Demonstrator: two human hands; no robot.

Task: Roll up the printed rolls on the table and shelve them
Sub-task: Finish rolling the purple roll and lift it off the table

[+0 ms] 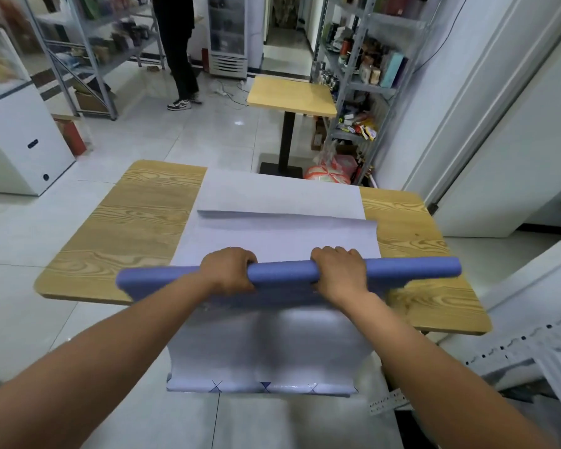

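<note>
Partly wound blue roll just above the near edge of the table, clasped near mid-length by left hand and right hand. Loose tail hanging below that edge. Likely fault: skewed, telescoped winding from uneven turning; creasing against the edge.

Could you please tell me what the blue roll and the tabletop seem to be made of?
The blue roll looks like flexible printed film or coated paper, matte blue outside; its hanging part bends softly and shines. The tabletop looks like wood-grain laminate, perhaps: bold regular grain, smooth rounded edge.
</note>
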